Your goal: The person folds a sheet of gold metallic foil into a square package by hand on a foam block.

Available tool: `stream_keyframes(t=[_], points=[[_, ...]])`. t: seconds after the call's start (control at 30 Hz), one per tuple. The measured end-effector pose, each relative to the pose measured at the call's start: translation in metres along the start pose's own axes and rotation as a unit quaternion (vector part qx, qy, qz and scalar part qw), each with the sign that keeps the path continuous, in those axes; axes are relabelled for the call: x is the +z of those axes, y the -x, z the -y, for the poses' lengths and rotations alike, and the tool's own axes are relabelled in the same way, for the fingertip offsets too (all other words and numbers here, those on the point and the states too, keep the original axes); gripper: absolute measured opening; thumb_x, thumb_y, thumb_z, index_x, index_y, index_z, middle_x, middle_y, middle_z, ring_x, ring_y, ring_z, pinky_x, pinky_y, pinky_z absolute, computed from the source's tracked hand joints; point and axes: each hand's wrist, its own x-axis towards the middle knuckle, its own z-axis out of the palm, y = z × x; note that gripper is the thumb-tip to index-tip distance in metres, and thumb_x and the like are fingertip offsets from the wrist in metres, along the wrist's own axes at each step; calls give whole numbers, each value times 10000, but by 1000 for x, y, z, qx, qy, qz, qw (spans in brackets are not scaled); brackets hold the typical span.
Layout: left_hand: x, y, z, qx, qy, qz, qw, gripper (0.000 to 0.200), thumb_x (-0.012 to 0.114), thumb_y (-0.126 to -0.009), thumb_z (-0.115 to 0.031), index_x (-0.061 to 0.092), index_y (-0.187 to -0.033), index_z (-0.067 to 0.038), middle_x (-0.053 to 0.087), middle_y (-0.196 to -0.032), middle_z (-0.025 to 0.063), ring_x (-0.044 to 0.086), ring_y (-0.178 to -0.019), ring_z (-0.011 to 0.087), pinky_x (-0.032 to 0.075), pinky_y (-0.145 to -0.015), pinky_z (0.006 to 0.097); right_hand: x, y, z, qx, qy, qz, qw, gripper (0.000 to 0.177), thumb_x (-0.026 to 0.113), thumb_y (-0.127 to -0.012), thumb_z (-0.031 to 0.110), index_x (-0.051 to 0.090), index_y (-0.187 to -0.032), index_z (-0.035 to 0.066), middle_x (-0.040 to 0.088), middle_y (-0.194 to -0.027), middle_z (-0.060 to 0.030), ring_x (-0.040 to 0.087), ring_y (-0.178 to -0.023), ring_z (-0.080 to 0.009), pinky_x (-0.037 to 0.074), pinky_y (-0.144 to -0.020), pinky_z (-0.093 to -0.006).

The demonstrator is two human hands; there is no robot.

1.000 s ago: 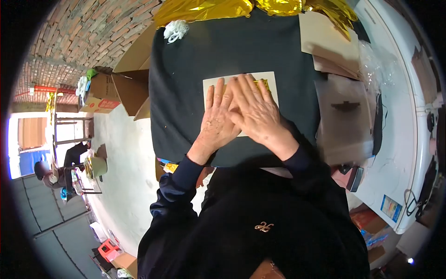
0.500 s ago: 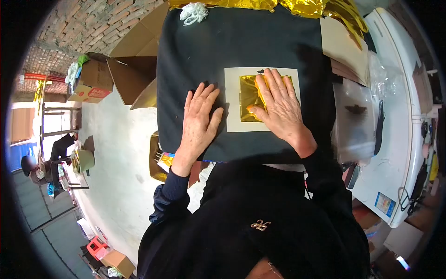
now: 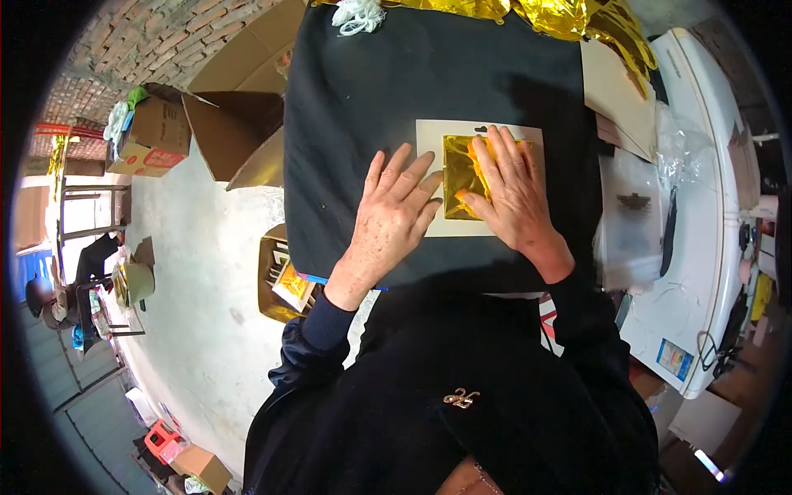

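Note:
A cream-coloured card (image 3: 433, 136) with a small cut-out slot near its top lies on the black cloth (image 3: 355, 107) covering the table. On the card rests a square of shiny gold foil (image 3: 459, 165). My right hand (image 3: 513, 186) presses flat over the right part of the foil, fingers stretched out and the thumb reaching toward its lower middle. My left hand (image 3: 389, 216) holds nothing; its fingers are spread, with the tips close to the card's left edge.
Gold foil sheets (image 3: 553, 15) and a bundle of white string (image 3: 358, 15) lie along the far edge. Stacked card (image 3: 615, 91) and clear plastic bags (image 3: 631, 214) sit on the right, by a white appliance (image 3: 697, 206). Cardboard boxes (image 3: 272, 272) stand at the left on the floor.
My left hand has moved right and lifted toward the card, its fingers spreading wider. My right hand stays flat on the foil. The whole view has shifted slightly.

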Motion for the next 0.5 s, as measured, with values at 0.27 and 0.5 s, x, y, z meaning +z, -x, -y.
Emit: stream_keyframes(t=[0.27, 0.5], points=[[-2, 0, 1, 13, -4, 38, 999, 411, 682, -980, -281, 676, -1359, -123, 557, -1524, 75, 396, -1502, 314, 229, -1264, 546, -3, -1, -1, -8, -5, 12, 1000, 791, 677, -929, 516, 447, -1560, 99, 341, -1634, -207, 265, -1549, -352, 195, -1261, -554], [-2, 0, 2, 19, -20, 47, 998, 422, 666, -990, -331, 678, -1363, -133, 545, -1540, 61, 368, -1520, 299, 213, -1274, 543, -7, -2, 0, -4, -2, 32, 999, 794, 718, -906, 488, 450, -1563, 130, 322, -1649, -191, 234, -1561, -350, 162, -1264, -565]])
